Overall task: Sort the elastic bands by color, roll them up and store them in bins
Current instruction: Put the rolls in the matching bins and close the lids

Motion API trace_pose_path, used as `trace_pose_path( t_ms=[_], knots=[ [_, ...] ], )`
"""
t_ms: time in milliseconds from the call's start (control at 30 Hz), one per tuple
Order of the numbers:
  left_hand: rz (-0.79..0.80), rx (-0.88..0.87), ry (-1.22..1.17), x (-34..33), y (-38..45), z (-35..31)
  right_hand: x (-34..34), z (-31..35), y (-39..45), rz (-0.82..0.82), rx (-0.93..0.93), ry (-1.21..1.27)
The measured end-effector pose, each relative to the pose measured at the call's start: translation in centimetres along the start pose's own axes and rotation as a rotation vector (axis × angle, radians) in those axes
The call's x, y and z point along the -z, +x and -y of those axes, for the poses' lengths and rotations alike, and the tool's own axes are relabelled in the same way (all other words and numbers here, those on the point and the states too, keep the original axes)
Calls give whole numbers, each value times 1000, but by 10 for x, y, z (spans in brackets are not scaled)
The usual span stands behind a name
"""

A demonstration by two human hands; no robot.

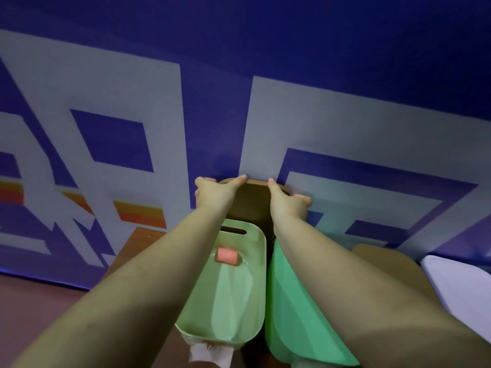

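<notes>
While fingers curl behind it: left hand (212,193), right hand (288,205) on brown tabletop (252,200); fingertips hidden.

Brown wooden table surface (249,205), rounded far edge, butts against blue-and-white printed banner wall (318,123). Both hands grip that far edge: left hand (214,193), right hand (288,204). On table, nearer than the hands: pale green plastic bin (233,309) under left forearm, brighter green plastic bin (295,325) under right forearm, side by side.

Pink roll (226,256), pale-green bin (255,285), blue-white wall (212,102).
</notes>
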State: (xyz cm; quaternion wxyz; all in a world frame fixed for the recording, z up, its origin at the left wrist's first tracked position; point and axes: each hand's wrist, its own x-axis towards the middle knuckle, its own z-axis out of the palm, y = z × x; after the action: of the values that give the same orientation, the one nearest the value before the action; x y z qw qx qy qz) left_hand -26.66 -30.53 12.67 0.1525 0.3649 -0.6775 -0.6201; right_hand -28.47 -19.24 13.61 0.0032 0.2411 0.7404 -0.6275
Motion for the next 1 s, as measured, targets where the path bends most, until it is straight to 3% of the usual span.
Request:
trace_pose_path(
  t_ms=[233,433,733,1000],
  knots=[
    [98,-91,-55,34,-29,-25,19,18,-41,71,162,-62],
    [209,-24,9,71,-72,-25,46,-2,-77,97,259,-83],
    [333,-133,67,116,-111,64,76,-85,-107,162,488,-325],
    [420,-204,441,126,-124,124,77,-142,-117,354,532,-706]
  ],
)
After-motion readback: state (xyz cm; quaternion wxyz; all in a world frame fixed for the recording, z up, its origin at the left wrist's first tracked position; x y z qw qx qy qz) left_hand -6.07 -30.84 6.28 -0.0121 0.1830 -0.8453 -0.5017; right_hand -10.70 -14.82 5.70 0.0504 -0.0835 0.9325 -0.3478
